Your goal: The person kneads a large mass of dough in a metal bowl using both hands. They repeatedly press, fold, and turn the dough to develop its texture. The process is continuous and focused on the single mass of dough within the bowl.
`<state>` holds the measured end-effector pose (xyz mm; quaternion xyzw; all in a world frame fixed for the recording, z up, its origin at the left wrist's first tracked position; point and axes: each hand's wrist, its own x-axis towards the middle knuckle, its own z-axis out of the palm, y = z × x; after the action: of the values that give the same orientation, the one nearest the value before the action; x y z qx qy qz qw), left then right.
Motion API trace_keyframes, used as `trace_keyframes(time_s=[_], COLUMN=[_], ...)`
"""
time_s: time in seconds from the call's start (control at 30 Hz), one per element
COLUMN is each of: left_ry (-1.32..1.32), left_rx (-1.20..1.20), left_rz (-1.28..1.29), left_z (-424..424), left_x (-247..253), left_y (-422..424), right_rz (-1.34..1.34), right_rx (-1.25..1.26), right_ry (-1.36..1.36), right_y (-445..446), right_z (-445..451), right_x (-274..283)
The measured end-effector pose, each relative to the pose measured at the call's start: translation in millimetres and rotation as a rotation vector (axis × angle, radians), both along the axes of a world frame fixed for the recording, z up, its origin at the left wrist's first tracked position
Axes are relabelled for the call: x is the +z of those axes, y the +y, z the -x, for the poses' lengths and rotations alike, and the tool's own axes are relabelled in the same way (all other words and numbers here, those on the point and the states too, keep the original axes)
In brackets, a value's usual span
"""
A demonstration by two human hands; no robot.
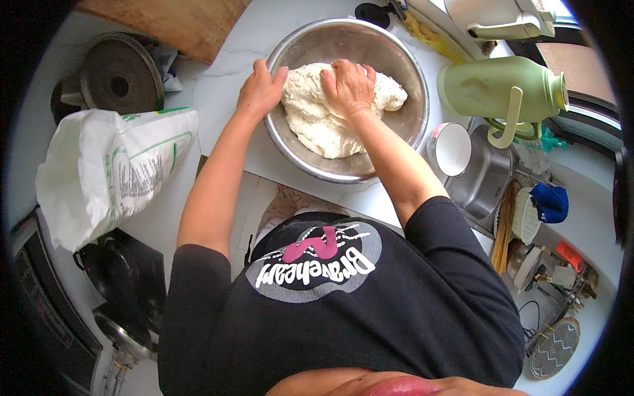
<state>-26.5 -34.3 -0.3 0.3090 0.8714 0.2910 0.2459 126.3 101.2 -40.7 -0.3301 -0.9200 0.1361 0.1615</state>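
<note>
A large stainless-steel bowl (342, 39) stands on the white marbled counter (233, 64). Inside lies a big mass of pale, rough dough (317, 123), stretching from the bowl's left wall toward its right side. My left hand (260, 91) grips the bowl's left rim, with the thumb on the inner side beside the dough. On top of the dough, my right hand (349, 86) presses down with bent fingers. Its fingertips are partly hidden where they meet the dough.
Left of the bowl are an open white woven sack (148, 153), a dark round lid (121, 74) and a wooden board (173, 24). To the right stand a white bowl (453, 151), a green thermos jug (495, 86) and a steel sink (475, 173). A black wok (114, 272) sits lower left.
</note>
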Motion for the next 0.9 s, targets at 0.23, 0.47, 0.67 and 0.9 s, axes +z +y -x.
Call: trace_keyframes(time_s=[0.23,0.47,0.67,0.9], left_ry=[-0.069,0.020,0.071,0.013], left_rx=[0.364,0.348,0.465,0.423], left_rz=[-0.386,-0.384,-0.533,-0.530], left_z=[-59,-66,-61,-69], left_x=[-20,-15,-34,-35], left_y=[-49,-38,-37,-43], right_rz=[0.439,0.701,0.168,0.043], right_rx=[0.026,0.234,0.373,0.385], right_ry=[-0.261,-0.632,-0.405,-0.071], right_y=[23,23,-31,-84], right_z=[30,96,19,-66], right_x=[59,9,61,86])
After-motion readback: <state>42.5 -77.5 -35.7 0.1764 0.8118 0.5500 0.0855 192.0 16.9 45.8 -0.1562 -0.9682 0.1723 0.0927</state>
